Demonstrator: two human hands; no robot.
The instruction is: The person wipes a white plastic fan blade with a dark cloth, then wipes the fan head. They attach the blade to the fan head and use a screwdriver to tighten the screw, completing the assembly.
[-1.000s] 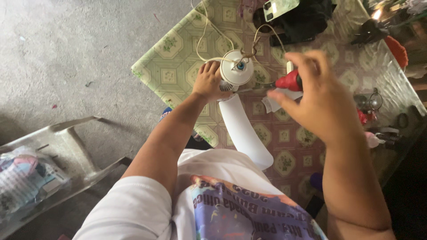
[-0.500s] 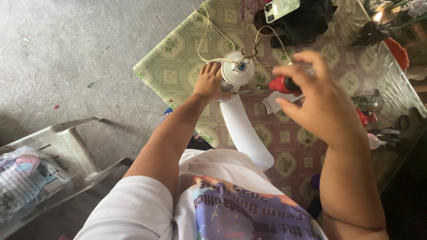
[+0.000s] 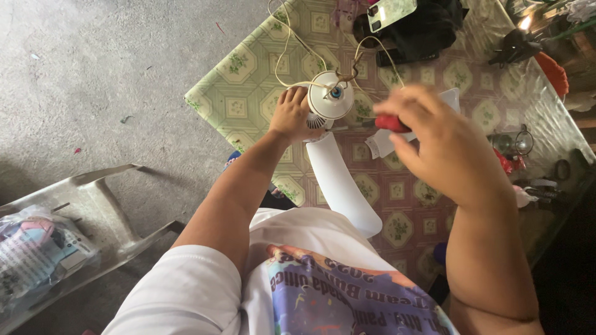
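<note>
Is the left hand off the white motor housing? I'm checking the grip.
No, the left hand grips the side of the housing on the table.

A single camera worn on the person's head looks steeply down over the chest and both forearms, so the white shirt fills the bottom edge and the arms reach up and away into the frame. It sits close to the left hand (image 3: 290, 115) and right hand (image 3: 444, 146) (the right one nearer the lens and larger), with the bench (image 3: 248, 93) running diagonally across the upper middle and right. The bare concrete floor (image 3: 93, 80) takes the upper left, and no second view overlaps it.
</note>
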